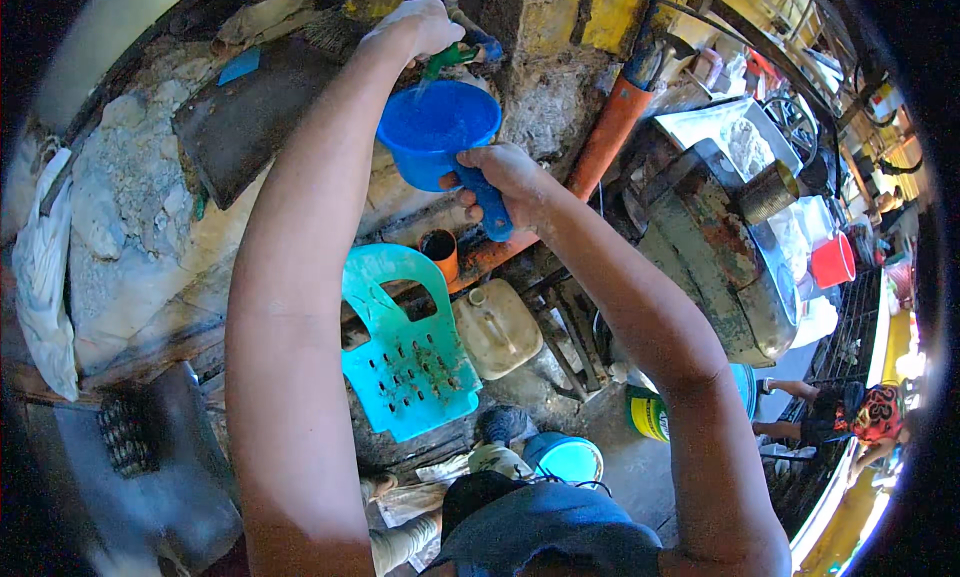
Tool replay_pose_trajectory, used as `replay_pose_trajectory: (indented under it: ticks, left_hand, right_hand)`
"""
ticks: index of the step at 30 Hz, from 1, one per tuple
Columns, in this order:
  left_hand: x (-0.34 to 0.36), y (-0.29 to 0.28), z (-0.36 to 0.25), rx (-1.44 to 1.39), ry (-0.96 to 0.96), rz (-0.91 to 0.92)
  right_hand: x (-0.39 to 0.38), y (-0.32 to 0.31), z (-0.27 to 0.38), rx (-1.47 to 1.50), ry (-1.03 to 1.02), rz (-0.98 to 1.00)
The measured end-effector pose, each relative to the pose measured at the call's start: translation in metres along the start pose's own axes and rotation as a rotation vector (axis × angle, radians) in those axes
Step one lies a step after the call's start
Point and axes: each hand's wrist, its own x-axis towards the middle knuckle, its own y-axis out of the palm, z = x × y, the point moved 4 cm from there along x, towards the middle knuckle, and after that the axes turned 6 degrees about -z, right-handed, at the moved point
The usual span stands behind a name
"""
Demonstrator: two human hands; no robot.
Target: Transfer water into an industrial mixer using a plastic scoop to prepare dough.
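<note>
My left hand is raised at the top, its fingers closed on a green tap fitted to a blue pipe. A stream of water runs from the spout into a blue plastic dipper just below. My right hand grips the dipper by its handle, thumb on top, and holds it under the tap. A turquoise plastic chair with a perforated seat sits lower down, between my forearms, beside a beige jerrycan.
An orange pipe crosses diagonally behind my right hand. A rusty metal machine stands at right, near a red container and a green bucket. A light blue bucket is below. Another person is at the far right.
</note>
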Motion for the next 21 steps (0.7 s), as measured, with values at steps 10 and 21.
replay_pose_trajectory:
  ticks: [10, 21]
  left_hand:
    - [0.009, 0.002, 0.004, -0.022, 0.084, 0.055]
    - [0.026, 0.012, 0.009, 0.027, 0.166, 0.129]
  right_hand:
    - [-0.001, 0.0, 0.001, 0.019, -0.019, -0.004]
    - [0.001, -0.003, 0.001, 0.004, -0.016, -0.024]
